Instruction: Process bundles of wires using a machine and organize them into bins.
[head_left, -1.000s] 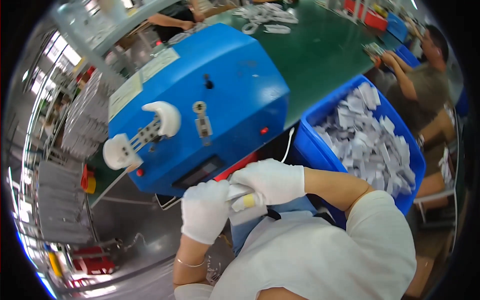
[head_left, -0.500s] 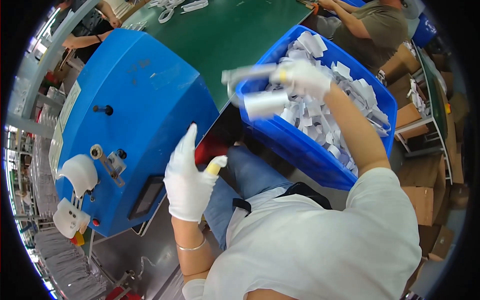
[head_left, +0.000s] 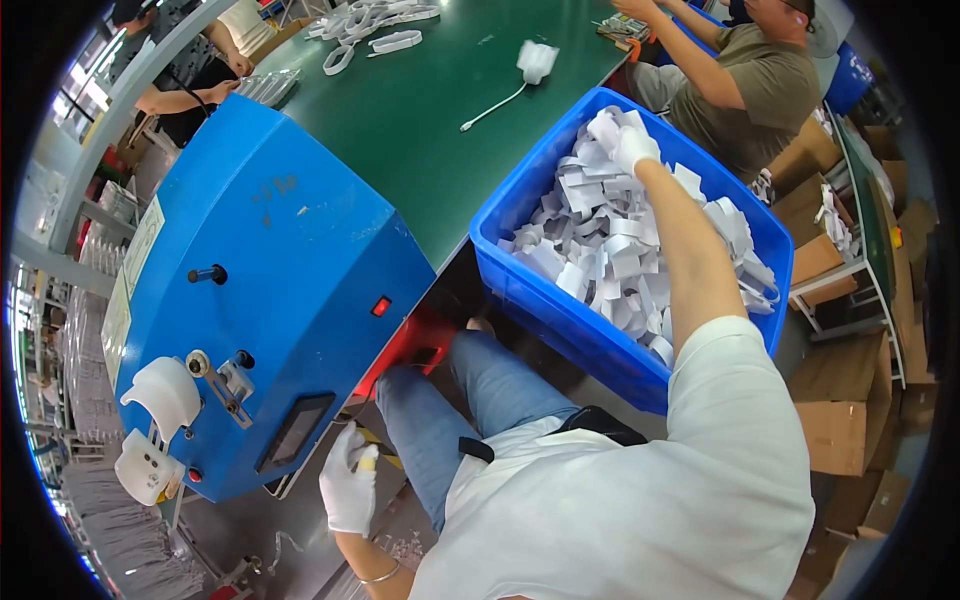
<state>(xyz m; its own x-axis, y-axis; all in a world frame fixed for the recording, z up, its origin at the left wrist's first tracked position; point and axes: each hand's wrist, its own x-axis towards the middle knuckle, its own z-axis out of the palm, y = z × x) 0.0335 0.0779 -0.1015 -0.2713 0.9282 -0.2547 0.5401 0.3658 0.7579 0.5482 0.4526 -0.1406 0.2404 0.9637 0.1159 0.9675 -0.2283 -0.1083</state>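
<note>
Many white pieces (head_left: 622, 240) under right hand (head_left: 633, 150), grip unclear; best pinch one singly, avoiding tangles. Left hand (head_left: 349, 485) slack, released.

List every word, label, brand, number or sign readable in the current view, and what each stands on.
No text is clear enough to quote.
Pale sheets on the blue machine: any print is too small to read.
Screen on the machine: nothing legible.
Red switch: any marking is too small.
White pieces in the blue bin: no readable words.
</note>
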